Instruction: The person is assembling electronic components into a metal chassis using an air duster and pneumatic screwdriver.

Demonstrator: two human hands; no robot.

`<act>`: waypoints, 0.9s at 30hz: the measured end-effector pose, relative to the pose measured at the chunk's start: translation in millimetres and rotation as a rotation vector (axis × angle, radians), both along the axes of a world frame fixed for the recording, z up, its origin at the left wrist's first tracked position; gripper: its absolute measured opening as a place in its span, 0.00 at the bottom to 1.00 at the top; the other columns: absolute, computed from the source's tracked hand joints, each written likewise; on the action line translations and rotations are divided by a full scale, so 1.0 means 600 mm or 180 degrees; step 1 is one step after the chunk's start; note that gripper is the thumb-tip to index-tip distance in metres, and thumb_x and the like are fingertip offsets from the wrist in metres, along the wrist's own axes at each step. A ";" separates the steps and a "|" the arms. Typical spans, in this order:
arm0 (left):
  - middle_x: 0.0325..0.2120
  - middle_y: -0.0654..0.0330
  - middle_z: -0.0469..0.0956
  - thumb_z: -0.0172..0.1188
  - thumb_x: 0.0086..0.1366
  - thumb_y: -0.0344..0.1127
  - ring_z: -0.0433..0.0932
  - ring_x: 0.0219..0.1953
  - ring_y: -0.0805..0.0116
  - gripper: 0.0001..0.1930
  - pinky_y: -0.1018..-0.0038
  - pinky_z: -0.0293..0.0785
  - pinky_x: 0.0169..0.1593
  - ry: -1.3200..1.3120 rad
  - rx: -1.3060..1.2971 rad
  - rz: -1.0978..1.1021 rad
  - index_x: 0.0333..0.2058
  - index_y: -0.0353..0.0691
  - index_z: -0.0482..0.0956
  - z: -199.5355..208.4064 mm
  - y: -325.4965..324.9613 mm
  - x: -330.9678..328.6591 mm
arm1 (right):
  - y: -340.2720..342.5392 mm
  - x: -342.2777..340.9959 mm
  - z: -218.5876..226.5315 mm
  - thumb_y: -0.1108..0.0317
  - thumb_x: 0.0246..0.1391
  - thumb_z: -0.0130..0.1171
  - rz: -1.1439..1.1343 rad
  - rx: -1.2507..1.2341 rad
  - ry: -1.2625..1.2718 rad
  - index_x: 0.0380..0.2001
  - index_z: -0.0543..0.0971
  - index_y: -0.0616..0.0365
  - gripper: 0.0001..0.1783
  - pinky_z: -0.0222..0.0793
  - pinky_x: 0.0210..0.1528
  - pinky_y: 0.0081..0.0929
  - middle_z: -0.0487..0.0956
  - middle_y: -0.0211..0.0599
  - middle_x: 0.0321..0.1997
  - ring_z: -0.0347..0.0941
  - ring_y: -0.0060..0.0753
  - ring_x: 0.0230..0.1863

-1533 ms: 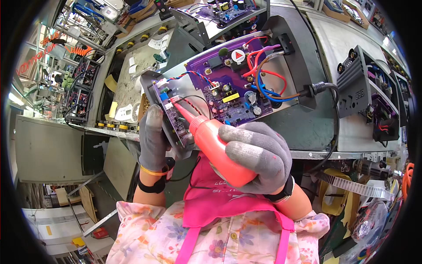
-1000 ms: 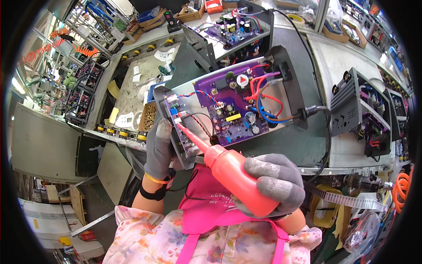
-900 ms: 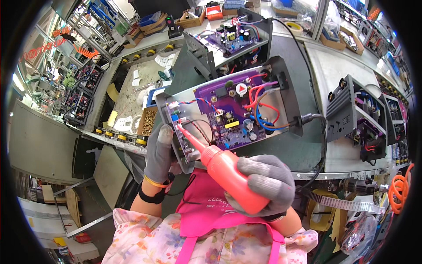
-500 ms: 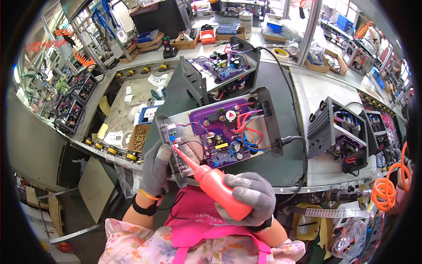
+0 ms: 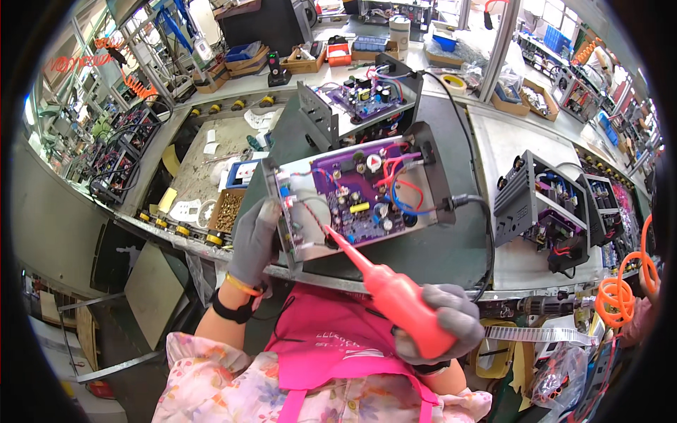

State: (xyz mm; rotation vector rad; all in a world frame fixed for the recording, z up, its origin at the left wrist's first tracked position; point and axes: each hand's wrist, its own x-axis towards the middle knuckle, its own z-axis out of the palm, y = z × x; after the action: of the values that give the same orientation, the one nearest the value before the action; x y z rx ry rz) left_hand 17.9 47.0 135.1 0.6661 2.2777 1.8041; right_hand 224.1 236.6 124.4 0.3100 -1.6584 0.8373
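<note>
A metal chassis [image 5: 438, 189] holding a purple circuit board [image 5: 337, 185] rests tilted on the dark green mat, several wires inside it. My gloved left hand [image 5: 255, 240] is closed on the chassis's left end panel, thumb on top. In my gloved right hand [image 5: 451, 321] is a red squeeze bottle [image 5: 403, 296] with a long tapering nozzle. The nozzle slants up and left over the chassis's near part, its tip close to the board's lower left edge. Whether the tip touches anything, I cannot tell. A black power cable [image 5: 474, 202] plugs into the chassis's right end.
Behind stands a second opened unit [image 5: 321, 116]. More units [image 5: 539, 215] stand on the right-hand bench. To the left lie a box of brass-coloured small parts [image 5: 229, 210] and a blue tray [image 5: 243, 171]. An orange coiled hose [image 5: 617, 299] hangs at the right.
My right hand has drawn the bottle rightward, so the nozzle tip has left the connectors by the left end panel. The chassis, with my left hand on it, has shifted slightly right and away.
</note>
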 end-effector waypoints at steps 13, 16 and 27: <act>0.11 0.65 0.71 0.37 0.64 0.72 0.61 0.05 0.77 0.36 0.81 0.50 0.07 -0.1230 -0.0349 0.0304 0.38 0.42 0.76 -0.001 0.021 -0.113 | -0.040 -0.059 -0.136 0.72 0.33 0.71 0.0084 0.0208 -0.0798 0.46 0.71 0.52 0.32 0.74 0.35 0.36 0.77 0.43 0.48 0.76 0.48 0.38; 0.10 0.66 0.70 0.35 0.66 0.70 0.59 0.05 0.77 0.35 0.81 0.50 0.07 -0.0987 -0.0181 0.0136 0.38 0.42 0.77 -0.008 0.022 -0.101 | -0.048 -0.090 -0.159 0.73 0.31 0.69 0.0087 0.0335 -0.0796 0.47 0.72 0.53 0.32 0.74 0.34 0.36 0.77 0.43 0.48 0.76 0.48 0.38; 0.12 0.66 0.69 0.33 0.69 0.65 0.62 0.07 0.76 0.32 0.81 0.54 0.09 -0.0682 -0.0211 0.0189 0.39 0.42 0.74 -0.010 0.019 -0.087 | -0.058 -0.106 -0.166 0.72 0.31 0.69 0.0100 0.0489 -0.0893 0.47 0.72 0.52 0.33 0.74 0.37 0.36 0.78 0.43 0.48 0.76 0.47 0.39</act>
State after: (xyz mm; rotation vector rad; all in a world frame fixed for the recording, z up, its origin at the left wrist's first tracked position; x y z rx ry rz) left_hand -34.1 58.2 129.1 0.3780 2.2241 1.7239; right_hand 160.8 201.7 25.0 0.3372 -1.9898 0.8059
